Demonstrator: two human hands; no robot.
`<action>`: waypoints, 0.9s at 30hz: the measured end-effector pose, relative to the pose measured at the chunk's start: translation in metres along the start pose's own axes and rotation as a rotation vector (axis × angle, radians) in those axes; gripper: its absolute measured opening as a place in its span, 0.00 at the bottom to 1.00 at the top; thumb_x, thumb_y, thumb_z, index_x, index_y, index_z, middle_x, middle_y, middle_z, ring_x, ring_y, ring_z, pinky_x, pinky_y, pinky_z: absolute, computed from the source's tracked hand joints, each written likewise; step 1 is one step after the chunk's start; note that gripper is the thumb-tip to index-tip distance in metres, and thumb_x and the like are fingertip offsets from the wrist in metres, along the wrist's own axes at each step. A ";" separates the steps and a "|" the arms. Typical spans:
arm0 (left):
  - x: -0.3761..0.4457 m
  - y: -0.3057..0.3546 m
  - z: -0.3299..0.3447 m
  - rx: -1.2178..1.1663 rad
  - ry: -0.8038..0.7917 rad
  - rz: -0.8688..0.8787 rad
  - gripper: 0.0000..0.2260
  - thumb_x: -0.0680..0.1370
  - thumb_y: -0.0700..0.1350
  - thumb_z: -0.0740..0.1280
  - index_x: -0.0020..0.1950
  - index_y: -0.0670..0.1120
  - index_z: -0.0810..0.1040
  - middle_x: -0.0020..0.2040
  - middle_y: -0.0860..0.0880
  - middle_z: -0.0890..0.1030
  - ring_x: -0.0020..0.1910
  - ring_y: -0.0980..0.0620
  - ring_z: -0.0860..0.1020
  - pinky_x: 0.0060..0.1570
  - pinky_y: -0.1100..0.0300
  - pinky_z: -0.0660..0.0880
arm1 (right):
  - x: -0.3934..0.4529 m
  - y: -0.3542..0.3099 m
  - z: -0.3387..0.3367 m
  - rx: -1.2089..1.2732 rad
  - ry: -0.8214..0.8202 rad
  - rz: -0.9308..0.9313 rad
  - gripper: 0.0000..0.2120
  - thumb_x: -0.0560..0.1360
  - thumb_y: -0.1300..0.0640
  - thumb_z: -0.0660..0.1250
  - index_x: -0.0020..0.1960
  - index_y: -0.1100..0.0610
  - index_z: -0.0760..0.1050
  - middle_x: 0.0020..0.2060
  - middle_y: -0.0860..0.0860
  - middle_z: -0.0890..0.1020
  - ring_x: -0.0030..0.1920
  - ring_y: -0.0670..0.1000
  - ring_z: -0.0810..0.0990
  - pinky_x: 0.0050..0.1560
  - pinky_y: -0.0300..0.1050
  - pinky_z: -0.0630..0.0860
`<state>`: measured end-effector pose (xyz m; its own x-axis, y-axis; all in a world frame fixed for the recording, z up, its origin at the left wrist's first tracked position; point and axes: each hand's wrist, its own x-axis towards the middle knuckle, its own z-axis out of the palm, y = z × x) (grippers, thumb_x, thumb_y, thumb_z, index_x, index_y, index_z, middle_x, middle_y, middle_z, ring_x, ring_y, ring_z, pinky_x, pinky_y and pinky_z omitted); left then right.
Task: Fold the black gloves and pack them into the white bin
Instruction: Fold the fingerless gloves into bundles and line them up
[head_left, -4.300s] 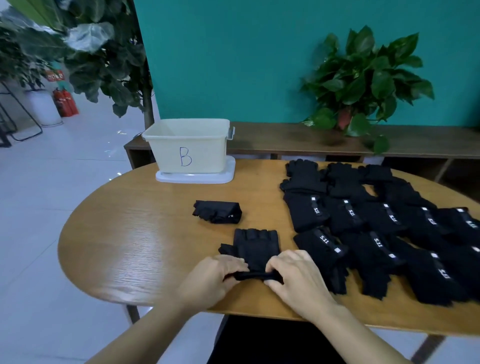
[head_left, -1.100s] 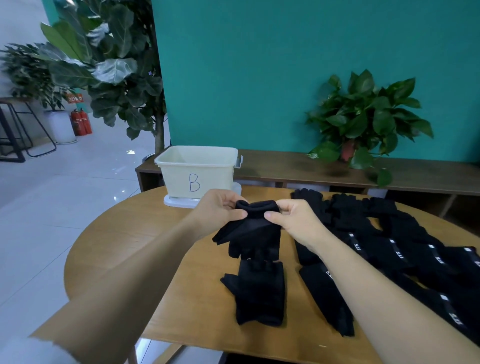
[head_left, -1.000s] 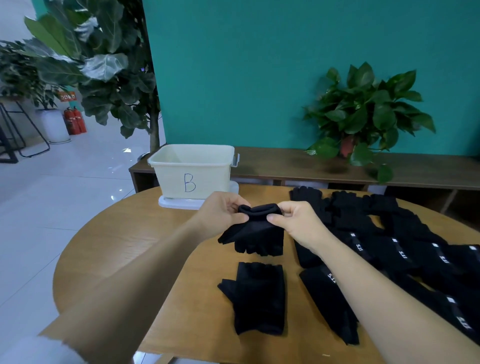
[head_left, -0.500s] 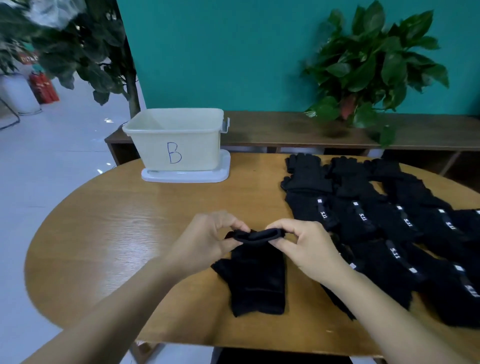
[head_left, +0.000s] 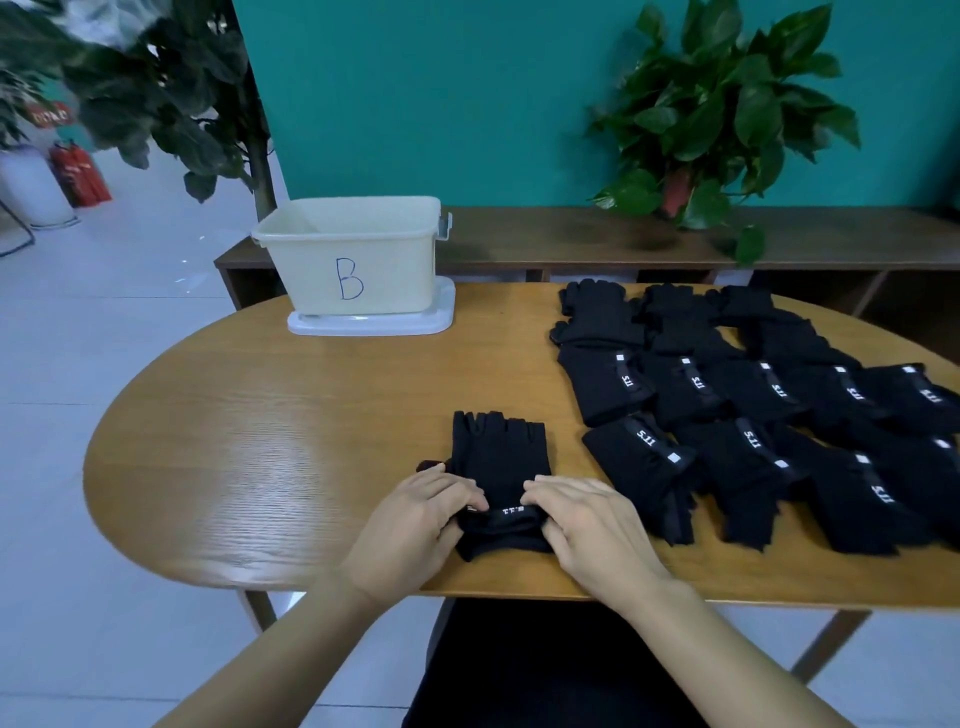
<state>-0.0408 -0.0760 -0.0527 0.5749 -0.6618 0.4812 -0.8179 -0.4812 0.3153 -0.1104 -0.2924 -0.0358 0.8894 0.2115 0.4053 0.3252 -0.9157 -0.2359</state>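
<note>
Glove being folded: a black glove pair (head_left: 498, 467) is laid flat near the table's (head_left: 260, 441) front edge, cuff toward the person.
Left hand (head_left: 415, 514): the cuff's left end is pinched by curled fingers.
Right hand (head_left: 587, 525): the cuff's right end is gripped, seemingly to start a fold.
Waiting gloves (head_left: 753, 415): spread in rows along the table's right side.
White bin (head_left: 358, 260): set at the back edge, marked B; its contents cannot be seen.

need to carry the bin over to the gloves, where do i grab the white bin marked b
Best guess: take the white bin by its upper rim at the two short ends, coming down from above. A clip handle sticks out on its right end; the matching left end is hard to see. It sits on a white lid, which may stay behind.
</note>
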 end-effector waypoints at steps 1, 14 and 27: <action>-0.001 0.000 0.001 -0.005 -0.008 0.002 0.22 0.65 0.28 0.73 0.52 0.50 0.78 0.52 0.54 0.83 0.58 0.59 0.76 0.69 0.62 0.63 | -0.001 0.000 0.000 0.006 -0.002 -0.001 0.19 0.60 0.67 0.78 0.48 0.53 0.82 0.47 0.46 0.86 0.53 0.47 0.84 0.50 0.48 0.82; 0.060 0.011 -0.021 -0.207 -0.169 -0.319 0.30 0.76 0.52 0.49 0.77 0.44 0.61 0.79 0.48 0.58 0.78 0.58 0.49 0.72 0.69 0.41 | 0.066 -0.012 -0.027 0.069 -0.274 0.127 0.24 0.82 0.55 0.54 0.77 0.55 0.60 0.77 0.50 0.60 0.77 0.46 0.53 0.75 0.39 0.47; 0.009 -0.019 -0.009 0.168 -0.345 -0.255 0.41 0.72 0.71 0.26 0.79 0.50 0.40 0.80 0.55 0.40 0.75 0.62 0.33 0.75 0.62 0.35 | 0.037 0.002 0.001 0.056 -0.440 0.229 0.32 0.81 0.38 0.39 0.79 0.53 0.39 0.78 0.46 0.39 0.76 0.41 0.35 0.75 0.40 0.35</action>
<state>-0.0201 -0.0672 -0.0469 0.7545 -0.6493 0.0961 -0.6508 -0.7211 0.2377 -0.0766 -0.2856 -0.0224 0.9874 0.1417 -0.0705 0.1113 -0.9385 -0.3270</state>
